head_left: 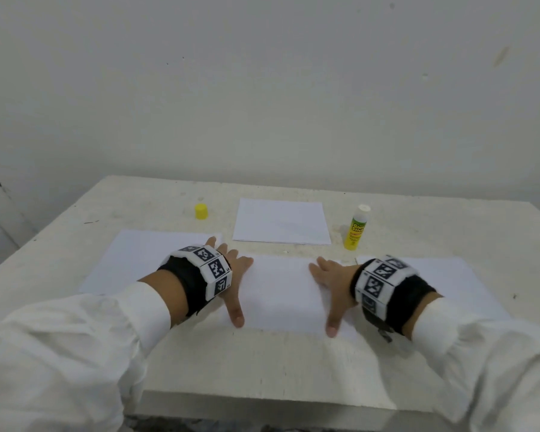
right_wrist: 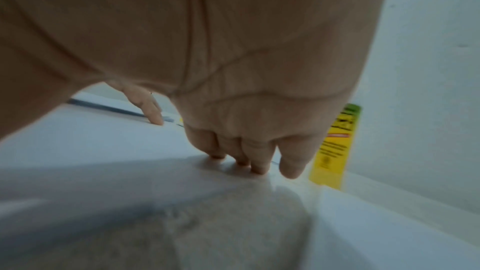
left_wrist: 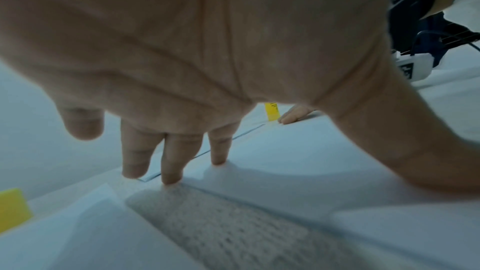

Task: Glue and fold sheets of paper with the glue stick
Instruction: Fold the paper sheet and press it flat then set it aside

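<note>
Apparently both hands, left (head_left: 236, 275) and right (head_left: 331, 280), press the sheet (head_left: 281, 294) with fingers spread flat, probably to set the glued fold

I see my left hand (head_left: 236, 275) and right hand (head_left: 331, 282) pressed flat, fingers straight and spread, thumbs pointing back toward me.

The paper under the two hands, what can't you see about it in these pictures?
- Glue on the middle paper: any would be inside the fold or too faint in the head view.
- Its side edges: covered by the left hand and right hand.
- Layers: both wrist views are blurred, with palms filling them.
- Small print on the glue stick: too small in the head view, blurred in the right wrist view.
</note>
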Available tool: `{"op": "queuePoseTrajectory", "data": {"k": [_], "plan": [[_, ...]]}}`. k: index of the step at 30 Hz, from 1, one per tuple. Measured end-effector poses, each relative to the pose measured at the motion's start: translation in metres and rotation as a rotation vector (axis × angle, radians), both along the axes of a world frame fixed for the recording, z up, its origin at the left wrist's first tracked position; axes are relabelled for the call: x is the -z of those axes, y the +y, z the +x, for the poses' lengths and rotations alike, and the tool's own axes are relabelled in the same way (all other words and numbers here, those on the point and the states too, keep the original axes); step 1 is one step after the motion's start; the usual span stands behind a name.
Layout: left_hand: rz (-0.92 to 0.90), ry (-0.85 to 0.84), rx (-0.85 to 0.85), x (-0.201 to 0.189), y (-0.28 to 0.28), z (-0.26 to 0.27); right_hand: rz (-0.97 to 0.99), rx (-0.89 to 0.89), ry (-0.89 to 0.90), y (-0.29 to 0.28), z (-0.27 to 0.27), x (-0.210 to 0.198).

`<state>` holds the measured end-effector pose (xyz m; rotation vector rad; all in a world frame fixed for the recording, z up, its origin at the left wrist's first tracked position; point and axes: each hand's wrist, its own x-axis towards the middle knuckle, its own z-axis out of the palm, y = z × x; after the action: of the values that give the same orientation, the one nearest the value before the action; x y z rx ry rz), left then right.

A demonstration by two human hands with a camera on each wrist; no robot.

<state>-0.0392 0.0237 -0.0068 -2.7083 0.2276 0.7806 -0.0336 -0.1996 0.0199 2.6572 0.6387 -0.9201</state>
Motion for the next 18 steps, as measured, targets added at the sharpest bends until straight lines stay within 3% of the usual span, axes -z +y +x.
{"op": "queuePoseTrajectory", "data": {"k": [9, 11, 15, 18], "plan": [[-0.147, -0.036, -0.08, -0.007, -0.002, -0.005, -0.026, 0.052, -0.053, -0.013, 0.0, 0.005], [-0.28, -0.041, -0.158, -0.011, -0.002, -0.008, -0.012, 0.069, -0.056, -0.013, 0.0, 0.005], [-0.73, -0.013, -0.418, -0.02, 0.007, -0.018, 0.022, 0.106, -0.026, -0.017, -0.005, 0.001], [-0.865, -0.007, -0.51, -0.02, 0.015, -0.025, 0.099, 0.152, -0.012, -0.02, -0.009, -0.002]]}}
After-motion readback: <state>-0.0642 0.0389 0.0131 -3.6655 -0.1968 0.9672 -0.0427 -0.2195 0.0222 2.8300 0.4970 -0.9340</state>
